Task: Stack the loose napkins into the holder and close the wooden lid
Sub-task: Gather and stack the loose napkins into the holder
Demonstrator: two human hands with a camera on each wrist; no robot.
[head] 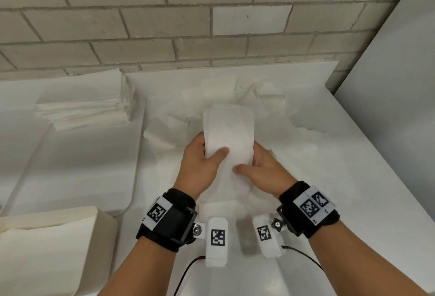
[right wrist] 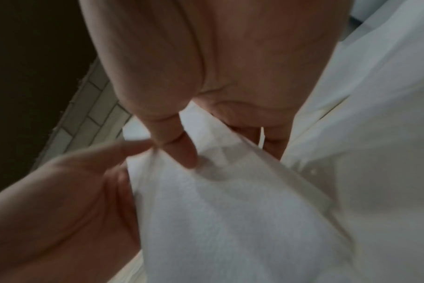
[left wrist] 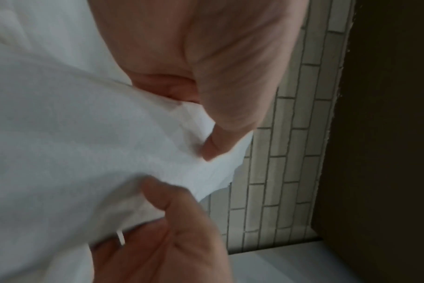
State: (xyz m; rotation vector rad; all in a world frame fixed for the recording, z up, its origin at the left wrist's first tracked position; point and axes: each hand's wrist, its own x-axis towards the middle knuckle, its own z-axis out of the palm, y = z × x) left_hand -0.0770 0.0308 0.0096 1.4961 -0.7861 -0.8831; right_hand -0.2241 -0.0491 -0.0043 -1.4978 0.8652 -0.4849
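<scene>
Both my hands hold one bundle of white napkins [head: 229, 135] up over the middle of the white table [head: 353, 154]. My left hand [head: 211, 147] grips its left side, thumb on top and fingers underneath. From the other side, my right hand [head: 247, 161] grips it the same way. The left wrist view shows my left thumb [left wrist: 213, 145] pressing the napkin bundle [left wrist: 85, 143]. My right thumb [right wrist: 182, 149] lies on the bundle [right wrist: 230, 210] in the right wrist view. Several loose napkins [head: 235, 93] lie scattered behind. The white holder [head: 58, 236] sits at lower left with its top uncovered; I see no wooden lid.
A neat pile of folded napkins [head: 87, 104] sits at the far left by the brick wall [head: 164, 24]. A grey panel [head: 400, 83] bounds the table on the right. A thin cable [head: 134, 178] runs down the table left of my hands.
</scene>
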